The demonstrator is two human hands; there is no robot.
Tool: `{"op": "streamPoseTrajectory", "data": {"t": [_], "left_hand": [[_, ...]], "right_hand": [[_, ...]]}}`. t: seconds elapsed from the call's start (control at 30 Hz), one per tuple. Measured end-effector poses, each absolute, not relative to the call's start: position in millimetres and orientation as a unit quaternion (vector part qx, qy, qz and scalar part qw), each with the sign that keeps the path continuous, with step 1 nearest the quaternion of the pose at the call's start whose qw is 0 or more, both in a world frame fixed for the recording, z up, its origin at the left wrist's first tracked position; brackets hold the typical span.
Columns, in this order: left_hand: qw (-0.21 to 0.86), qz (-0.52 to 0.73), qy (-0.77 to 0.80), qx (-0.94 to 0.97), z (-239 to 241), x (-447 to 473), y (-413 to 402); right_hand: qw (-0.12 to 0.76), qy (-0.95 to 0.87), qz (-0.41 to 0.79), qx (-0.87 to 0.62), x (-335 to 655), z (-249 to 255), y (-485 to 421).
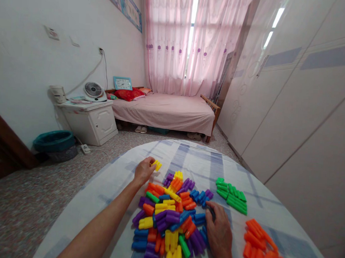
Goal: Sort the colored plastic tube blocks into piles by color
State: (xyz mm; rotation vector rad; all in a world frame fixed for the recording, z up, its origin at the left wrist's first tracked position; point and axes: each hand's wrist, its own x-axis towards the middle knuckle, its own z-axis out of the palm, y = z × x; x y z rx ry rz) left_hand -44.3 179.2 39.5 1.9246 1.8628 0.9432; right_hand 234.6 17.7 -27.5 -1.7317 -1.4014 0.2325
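My left hand (145, 171) pinches a yellow plastic building block (157, 165) over the table, to the left of the pile's far end. Beside the pile's right edge is my right hand (220, 229), its fingers curled down and a dark patch between thumb and forefinger. What it holds, if anything, I cannot make out. Blue blocks (199, 197) lie right by its fingertips. The mixed pile has purple blocks (167, 220), yellow blocks (171, 240), orange blocks (187, 201) and a few green ones, such as a green block (184, 247).
Green blocks (232, 195) form a separate group at the right, and orange blocks (259, 245) another nearer me. All lie on a round table with a checked cloth (183, 150). Beyond stand a bed (167, 109), a cabinet with a fan (94, 90), and a bin (54, 142).
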Motion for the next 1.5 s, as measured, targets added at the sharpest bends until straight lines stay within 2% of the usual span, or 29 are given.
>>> {"op": "streamPoseTrajectory", "data": {"t": [0.3, 0.53, 0.7, 0.93, 1.2, 1.37, 1.5], "left_hand": [[0.071, 0.26, 0.627, 0.731, 42.1, -27.2, 180.7], [0.142, 0.177, 0.534, 0.815, 54.4, 26.9, 172.7], [0.17, 0.144, 0.534, 0.816, 47.4, 45.9, 172.9], [0.188, 0.188, 0.547, 0.794, 41.4, 44.0, 169.5], [0.22, 0.322, 0.535, 0.75, 48.4, 24.8, 177.5], [0.165, 0.352, 0.578, 0.718, 57.4, -9.8, 197.7], [0.119, 0.328, 0.63, 0.694, 55.1, -35.2, 212.1]], "right_hand": [[0.432, -0.567, 0.088, -0.695, 234.3, -24.1, 16.0], [0.429, -0.566, 0.096, -0.697, 235.7, -24.3, 16.0], [0.431, -0.57, 0.1, -0.692, 236.8, -25.2, 16.8], [0.438, -0.566, 0.103, -0.691, 234.6, -20.9, 15.7], [0.433, -0.571, 0.101, -0.69, 235.7, -22.3, 15.6], [0.435, -0.57, 0.099, -0.691, 236.3, -22.4, 16.0], [0.429, -0.565, 0.106, -0.697, 236.5, -22.6, 16.0]]}}
